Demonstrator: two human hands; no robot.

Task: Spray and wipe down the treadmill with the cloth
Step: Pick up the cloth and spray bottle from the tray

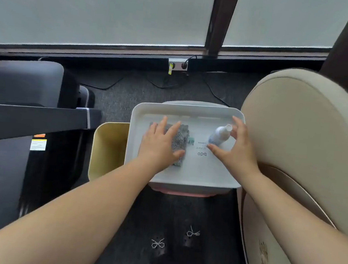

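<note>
where two hands [197, 146] reach: one cloth [181, 138], one bottle [219, 134].

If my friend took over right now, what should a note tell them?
Left hand: flat on the grey fuzzy cloth, fingers straight, not gripping.
Right hand: open around the white plastic spray bottle, not closed on it.
Cloth and bottle both lie in the white plastic tray.
The black treadmill is to the left.
Done: nothing visible.
Left: pick both up, spray, wipe.
</note>
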